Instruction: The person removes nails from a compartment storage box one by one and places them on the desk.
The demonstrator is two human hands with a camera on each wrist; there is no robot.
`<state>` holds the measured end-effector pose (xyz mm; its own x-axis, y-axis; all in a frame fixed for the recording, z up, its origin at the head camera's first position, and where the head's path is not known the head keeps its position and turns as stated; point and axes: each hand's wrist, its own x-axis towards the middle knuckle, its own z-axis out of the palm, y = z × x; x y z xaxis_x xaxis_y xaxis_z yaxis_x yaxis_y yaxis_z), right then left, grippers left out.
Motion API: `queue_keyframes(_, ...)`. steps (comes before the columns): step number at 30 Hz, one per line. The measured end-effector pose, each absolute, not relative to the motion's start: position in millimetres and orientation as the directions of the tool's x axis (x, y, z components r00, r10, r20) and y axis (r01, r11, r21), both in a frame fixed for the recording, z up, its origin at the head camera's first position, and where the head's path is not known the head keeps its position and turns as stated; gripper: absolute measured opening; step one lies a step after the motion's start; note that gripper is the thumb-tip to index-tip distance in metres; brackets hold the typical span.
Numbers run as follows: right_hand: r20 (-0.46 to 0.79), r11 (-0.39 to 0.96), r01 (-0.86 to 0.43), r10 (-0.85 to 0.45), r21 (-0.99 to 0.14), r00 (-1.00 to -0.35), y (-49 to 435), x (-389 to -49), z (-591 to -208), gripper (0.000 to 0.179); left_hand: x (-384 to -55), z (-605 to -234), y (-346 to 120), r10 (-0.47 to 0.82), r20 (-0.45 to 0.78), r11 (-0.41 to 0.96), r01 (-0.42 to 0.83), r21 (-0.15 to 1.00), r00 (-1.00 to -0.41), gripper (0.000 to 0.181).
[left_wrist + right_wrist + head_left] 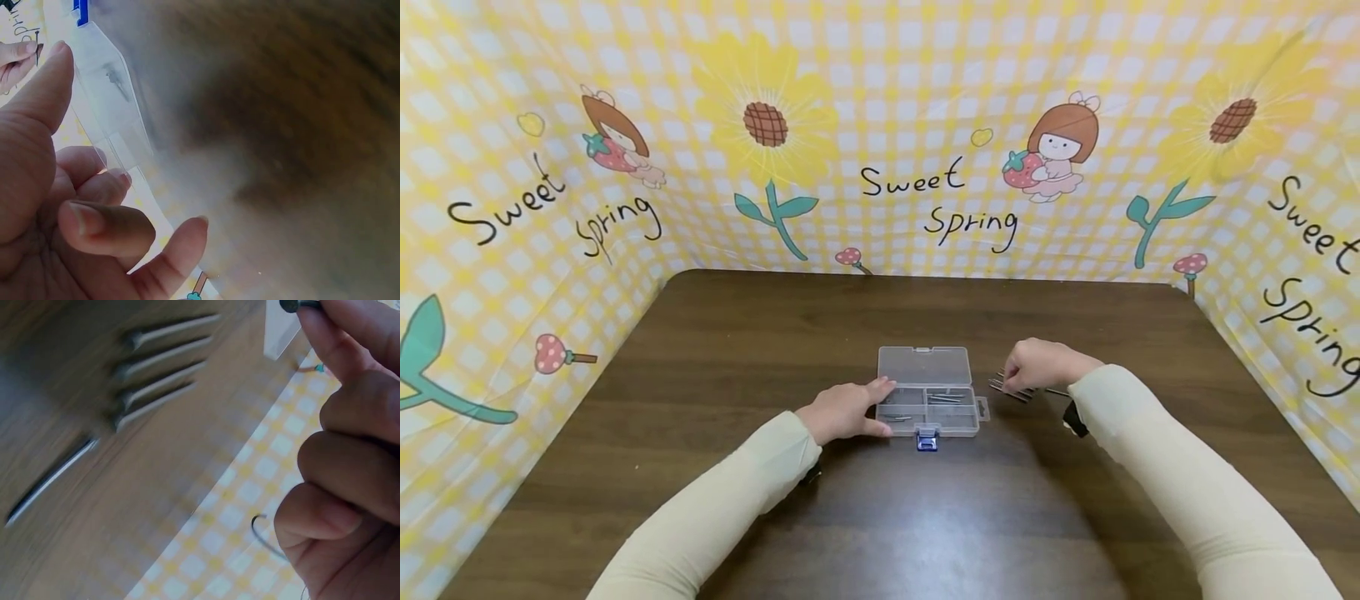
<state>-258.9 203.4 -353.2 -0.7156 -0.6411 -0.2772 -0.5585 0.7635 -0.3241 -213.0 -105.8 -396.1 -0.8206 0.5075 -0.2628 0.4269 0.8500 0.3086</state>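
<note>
A clear plastic compartment box [913, 408] lies with its lid [923, 367] raised back and a blue latch [927, 442] at its front. Thin metal nails [946, 398] rest in some compartments. My left hand [842, 410] rests against the box's left side, thumb near the front corner and forefinger near the hinge. Right of the box, my right hand [1045, 365] pinches a nail [289, 305] between thumb and forefinger, its other fingers curled. Below that hand several nails [165, 353] lie side by side on the table. The pinched nail's shank is mostly hidden by the fingers.
A slim shiny metal rod [50, 481] lies beside the row of nails; its kind is unclear. The brown wooden table [760, 333] is bordered by yellow checked cloth [925, 83] at the back and sides. A hanging tab [983, 408] sticks out from the box's right side.
</note>
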Motion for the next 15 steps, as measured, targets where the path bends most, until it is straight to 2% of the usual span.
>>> queue_keyframes(10, -0.339, 0.829, -0.476, -0.556, -0.294, -0.759, 243, -249, -348, 0.016, -213, -399, -107, 0.520, -0.261, 0.840, 0.432, 0.327, -0.814, 0.076)
queue_keyframes(15, -0.336, 0.835, -0.481, -0.548, -0.266, -0.766, 255, -246, -340, 0.011, -214, -399, -109, 0.519, -0.261, 0.841, 0.430, 0.329, -0.814, 0.076)
